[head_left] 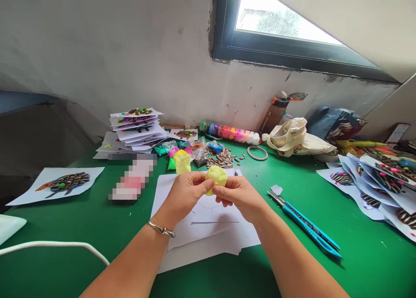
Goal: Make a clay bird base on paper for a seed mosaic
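Observation:
A flattened round piece of yellow modelling clay (217, 176) is pinched between both hands above the papers. My left hand (186, 194), with a bracelet at the wrist, grips its left edge between thumb and fingers. On the other side, my right hand (242, 196) holds the lower right edge the same way. Below them lie white sheets of paper (208, 246), the upper one with faint pencil lines, partly covered by my hands. Just behind my left hand is a yellow clay packet (182, 161). Sunflower seeds (222, 158) are heaped beyond the clay.
Blue scissors (312, 231) and a utility knife lie to the right. Stacked seed pictures stand at the back left (138, 129) and right (383, 181). A tape roll (257, 153), a tube of coloured clays (230, 133), a bottle (273, 116) and a cloth bag (292, 137) line the back.

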Demonstrator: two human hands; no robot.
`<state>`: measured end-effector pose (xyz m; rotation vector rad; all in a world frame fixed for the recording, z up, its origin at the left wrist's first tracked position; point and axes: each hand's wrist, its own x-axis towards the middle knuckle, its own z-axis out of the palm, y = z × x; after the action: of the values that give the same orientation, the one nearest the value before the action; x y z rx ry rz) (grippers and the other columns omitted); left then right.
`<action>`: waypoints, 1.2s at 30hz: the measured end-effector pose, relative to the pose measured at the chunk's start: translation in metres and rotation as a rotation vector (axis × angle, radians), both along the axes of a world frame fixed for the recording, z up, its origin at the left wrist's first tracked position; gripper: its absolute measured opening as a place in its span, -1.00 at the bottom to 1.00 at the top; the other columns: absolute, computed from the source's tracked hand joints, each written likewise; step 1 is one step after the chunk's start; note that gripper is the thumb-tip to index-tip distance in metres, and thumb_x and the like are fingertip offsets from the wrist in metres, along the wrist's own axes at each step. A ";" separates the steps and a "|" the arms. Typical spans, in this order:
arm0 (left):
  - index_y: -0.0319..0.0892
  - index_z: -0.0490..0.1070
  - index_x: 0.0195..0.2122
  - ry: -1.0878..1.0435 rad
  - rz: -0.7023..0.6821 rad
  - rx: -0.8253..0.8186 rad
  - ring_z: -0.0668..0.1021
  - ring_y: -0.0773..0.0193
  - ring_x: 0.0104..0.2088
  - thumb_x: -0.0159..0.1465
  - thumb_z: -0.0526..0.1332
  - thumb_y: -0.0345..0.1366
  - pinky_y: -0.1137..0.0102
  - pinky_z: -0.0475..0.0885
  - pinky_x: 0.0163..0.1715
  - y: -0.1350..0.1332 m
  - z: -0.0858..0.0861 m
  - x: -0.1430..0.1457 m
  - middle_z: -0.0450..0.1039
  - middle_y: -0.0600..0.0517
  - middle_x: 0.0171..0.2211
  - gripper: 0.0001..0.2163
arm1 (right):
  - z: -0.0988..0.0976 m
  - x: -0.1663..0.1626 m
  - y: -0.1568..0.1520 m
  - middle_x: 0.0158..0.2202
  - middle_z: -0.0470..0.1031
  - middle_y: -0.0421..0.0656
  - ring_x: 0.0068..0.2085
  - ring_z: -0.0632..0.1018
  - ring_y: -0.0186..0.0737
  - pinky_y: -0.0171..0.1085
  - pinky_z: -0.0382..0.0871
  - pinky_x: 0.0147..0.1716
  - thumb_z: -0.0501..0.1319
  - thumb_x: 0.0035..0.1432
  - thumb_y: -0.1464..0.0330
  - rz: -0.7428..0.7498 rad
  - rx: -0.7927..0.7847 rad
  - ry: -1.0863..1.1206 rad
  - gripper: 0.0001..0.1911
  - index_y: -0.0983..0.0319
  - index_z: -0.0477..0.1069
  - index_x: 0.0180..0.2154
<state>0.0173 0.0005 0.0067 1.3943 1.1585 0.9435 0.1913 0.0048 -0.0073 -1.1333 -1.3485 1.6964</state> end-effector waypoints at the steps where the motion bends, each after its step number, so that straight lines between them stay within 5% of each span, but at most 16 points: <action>1: -0.22 0.53 -0.42 -0.005 0.002 0.004 0.41 0.33 -0.43 0.16 0.28 -0.19 0.46 0.29 -0.43 0.000 0.000 0.000 0.46 0.07 -0.48 -0.82 | 0.000 0.000 0.000 -0.57 0.42 -0.21 -0.53 0.35 -0.40 -0.37 0.16 -0.54 0.38 -0.06 0.15 -0.006 0.000 0.007 -0.69 0.29 0.53 -0.42; 6: -0.20 0.49 -0.46 -0.017 -0.083 0.011 0.43 0.32 -0.43 0.20 0.24 -0.17 0.46 0.30 -0.42 0.001 -0.001 0.000 0.45 0.09 -0.50 -0.79 | 0.001 0.000 0.001 -0.57 0.42 -0.22 -0.54 0.35 -0.41 -0.37 0.15 -0.54 0.38 -0.05 0.16 -0.025 0.008 -0.020 -0.71 0.28 0.52 -0.44; 15: -0.20 0.51 -0.43 0.101 0.010 0.011 0.50 0.24 -0.37 0.17 0.20 -0.24 0.41 0.34 -0.39 0.005 -0.006 0.000 0.53 0.03 -0.43 -0.84 | -0.005 0.001 0.005 -0.41 0.45 -0.23 -0.50 0.36 -0.43 -0.38 0.09 -0.56 0.35 0.01 0.15 0.013 0.025 -0.100 -0.73 0.20 0.55 -0.31; 24: -0.20 0.51 -0.40 0.038 -0.055 -0.028 0.51 0.23 -0.35 0.17 0.22 -0.20 0.39 0.36 -0.35 0.004 -0.005 0.000 0.53 0.03 -0.41 -0.82 | -0.004 -0.003 0.004 -0.58 0.40 -0.22 -0.55 0.34 -0.41 -0.35 0.14 -0.53 0.37 -0.07 0.17 0.002 -0.029 -0.049 -0.71 0.28 0.48 -0.48; 29: -0.20 0.54 -0.36 0.013 -0.001 -0.027 0.50 0.24 -0.33 0.15 0.27 -0.21 0.39 0.36 -0.32 0.004 -0.003 0.001 0.54 0.03 -0.39 -0.83 | -0.001 0.003 0.005 -0.36 0.45 -0.20 -0.50 0.39 -0.41 -0.36 0.09 -0.55 0.33 0.01 0.09 0.052 0.016 -0.088 -0.65 0.22 0.51 -0.27; 32: -0.19 0.56 -0.35 0.023 -0.021 -0.026 0.49 0.25 -0.34 0.14 0.29 -0.17 0.40 0.34 -0.34 0.003 0.000 0.002 0.54 0.02 -0.37 -0.80 | -0.002 0.005 0.006 -0.30 0.44 -0.20 -0.42 0.43 -0.36 -0.36 0.13 -0.54 0.32 0.03 0.08 -0.016 0.034 -0.033 -0.58 0.18 0.46 -0.13; 36: -0.21 0.56 -0.35 0.040 -0.084 -0.053 0.47 0.26 -0.38 0.14 0.28 -0.10 0.41 0.33 -0.39 0.003 -0.001 0.003 0.52 0.01 -0.40 -0.75 | -0.005 0.003 0.007 -0.39 0.44 -0.21 -0.41 0.39 -0.37 -0.36 0.17 -0.48 0.35 0.01 0.15 -0.123 0.064 0.099 -0.67 0.24 0.43 -0.27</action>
<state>0.0201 0.0031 0.0058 1.4132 1.1377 0.8237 0.1944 0.0115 -0.0122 -1.0596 -1.2378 1.5886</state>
